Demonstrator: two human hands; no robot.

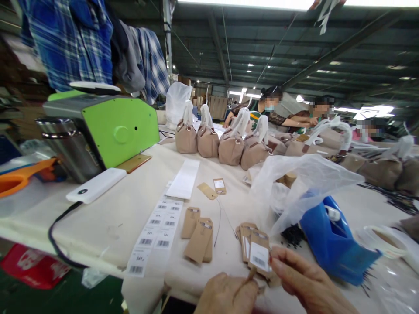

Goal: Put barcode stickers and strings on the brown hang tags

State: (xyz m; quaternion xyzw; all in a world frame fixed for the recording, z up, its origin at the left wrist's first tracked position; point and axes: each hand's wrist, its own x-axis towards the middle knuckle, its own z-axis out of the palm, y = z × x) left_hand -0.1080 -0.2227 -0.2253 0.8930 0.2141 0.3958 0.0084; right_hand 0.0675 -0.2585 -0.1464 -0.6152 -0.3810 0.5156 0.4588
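Observation:
At the table's near edge my left hand (229,293) is closed, with a narrow piece of a brown cardboard tag (251,274) showing at its fingers. My right hand (303,277) has thumb and fingertips pinched together at the right side of a tag pile; what is between them is hidden. The top tag in that pile of hang tags (259,255) bears a white barcode sticker. Left of it lie several plain brown tags (200,240). A sheet of barcode stickers (157,226) stretches along the table beside them.
Beige handbags (231,150) with wrapped handles stand behind. A blue plastic holder (337,244) and clear plastic bag (294,187) lie to the right. A green machine (127,128), steel flask (70,148) and white power bank (96,185) occupy the left. Several people work beyond the bags.

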